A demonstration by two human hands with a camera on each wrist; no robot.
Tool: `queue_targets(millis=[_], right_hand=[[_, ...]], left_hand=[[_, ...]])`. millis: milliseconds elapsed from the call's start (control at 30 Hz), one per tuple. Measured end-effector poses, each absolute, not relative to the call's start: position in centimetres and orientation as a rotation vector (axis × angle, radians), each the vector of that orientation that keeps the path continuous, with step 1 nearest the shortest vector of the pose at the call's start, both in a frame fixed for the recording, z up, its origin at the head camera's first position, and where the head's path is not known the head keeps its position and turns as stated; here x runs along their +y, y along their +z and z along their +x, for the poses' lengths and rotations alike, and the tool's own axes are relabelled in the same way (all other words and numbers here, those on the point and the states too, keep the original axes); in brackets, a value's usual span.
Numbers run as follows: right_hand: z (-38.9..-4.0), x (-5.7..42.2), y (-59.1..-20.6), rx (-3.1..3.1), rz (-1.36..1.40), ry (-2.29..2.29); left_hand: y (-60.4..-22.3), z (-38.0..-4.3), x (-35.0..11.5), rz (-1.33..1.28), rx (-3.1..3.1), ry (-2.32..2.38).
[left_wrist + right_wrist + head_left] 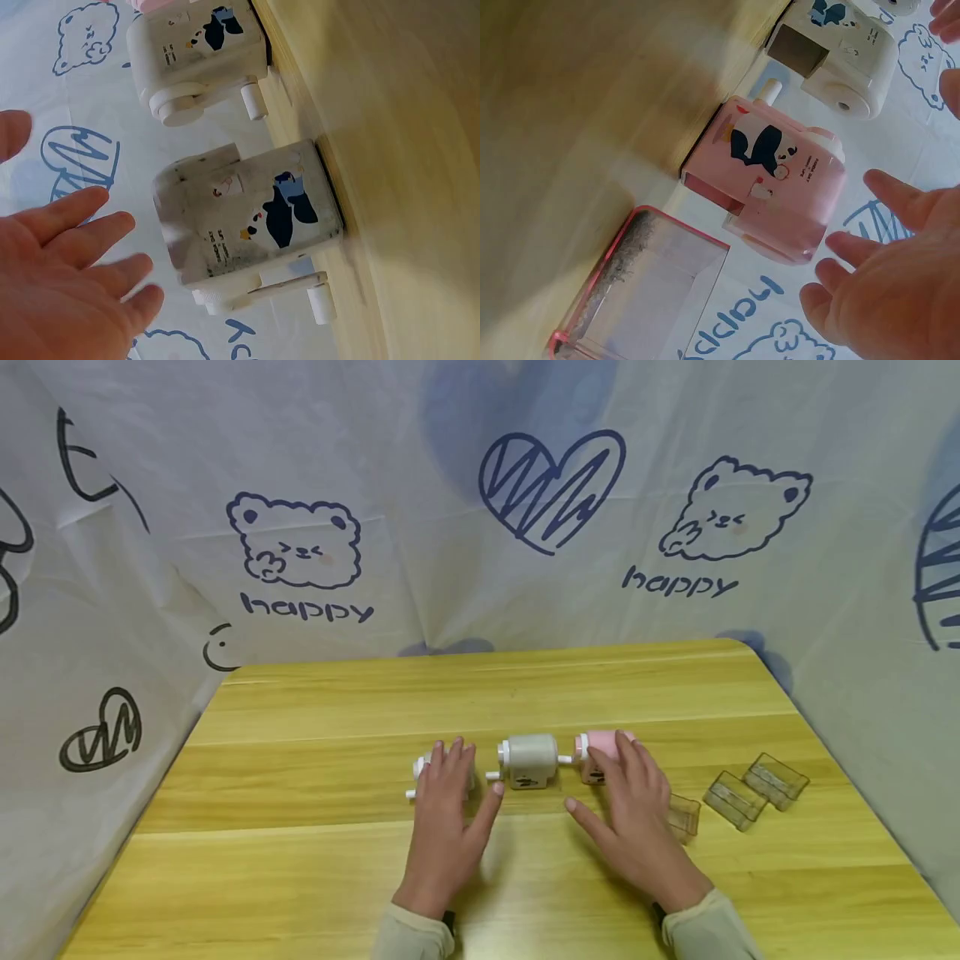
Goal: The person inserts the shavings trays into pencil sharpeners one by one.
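Three crank pencil sharpeners stand in a row on the table. My left hand [446, 827] reaches over the leftmost white sharpener [255, 217], its fingers extended; the left wrist view shows a gap between them. The middle off-white sharpener [531, 760] stands between my hands. Beside the pink sharpener [780, 165], my right hand [645, 827] is spread with extended fingers, and no grip shows. The pink and middle sharpeners have bare drawer slots in the right wrist view. A clear drawer [649, 292] with grey shavings lies near the pink one.
Two more see-through drawers, one [735, 799] beside the other [776, 781], lie at the right of the wooden table [300, 860]. A white cloth [420, 552] with printed bears and hearts hangs behind the table and along its sides.
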State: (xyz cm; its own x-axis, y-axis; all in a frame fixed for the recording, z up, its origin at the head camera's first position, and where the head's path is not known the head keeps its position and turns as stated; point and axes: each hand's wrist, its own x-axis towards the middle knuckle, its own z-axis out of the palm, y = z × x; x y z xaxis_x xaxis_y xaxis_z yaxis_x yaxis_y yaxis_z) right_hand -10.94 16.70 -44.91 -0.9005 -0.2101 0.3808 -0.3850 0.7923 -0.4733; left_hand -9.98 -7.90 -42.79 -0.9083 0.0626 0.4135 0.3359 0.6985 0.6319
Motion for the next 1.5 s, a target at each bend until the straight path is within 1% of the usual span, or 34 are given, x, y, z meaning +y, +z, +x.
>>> queue_targets(millis=[167,300,500,600,800,967,1167,1500], right_hand=[[-11.0,17.1,-44.4,-2.612,0.411,0.824],[-10.8,18.1,-43.2,-2.657,0.314,0.828],[-10.6,20.8,-40.8,-2.869,0.042,0.775],[-10.4,22.2,-40.2,-2.997,-0.06,0.705],[-10.3,23.6,-40.5,-3.165,-0.073,0.693],[-10.5,23.9,-41.1,-3.267,-0.107,0.733],[-10.9,24.0,-41.6,-3.363,-0.11,0.673],[-11.0,23.7,-42.2,-3.36,0.03,0.55]], left_hand=[[-42.8,-10.3,-8.3,-0.259,-2.401,-1.026],[-42.9,-10.4,-8.6,-0.227,-2.352,-1.006],[-42.8,-10.4,-8.7,-0.215,-2.284,-1.034],[-42.6,-10.4,-8.7,-0.225,-2.214,-1.045],[-42.5,-10.4,-8.7,-0.271,-2.112,-1.111],[-42.7,-10.5,-8.6,-0.292,-2.103,-1.189],[-42.8,-10.4,-8.5,-0.293,-2.135,-1.224],[-42.7,-10.4,-8.6,-0.287,-2.18,-1.207]])
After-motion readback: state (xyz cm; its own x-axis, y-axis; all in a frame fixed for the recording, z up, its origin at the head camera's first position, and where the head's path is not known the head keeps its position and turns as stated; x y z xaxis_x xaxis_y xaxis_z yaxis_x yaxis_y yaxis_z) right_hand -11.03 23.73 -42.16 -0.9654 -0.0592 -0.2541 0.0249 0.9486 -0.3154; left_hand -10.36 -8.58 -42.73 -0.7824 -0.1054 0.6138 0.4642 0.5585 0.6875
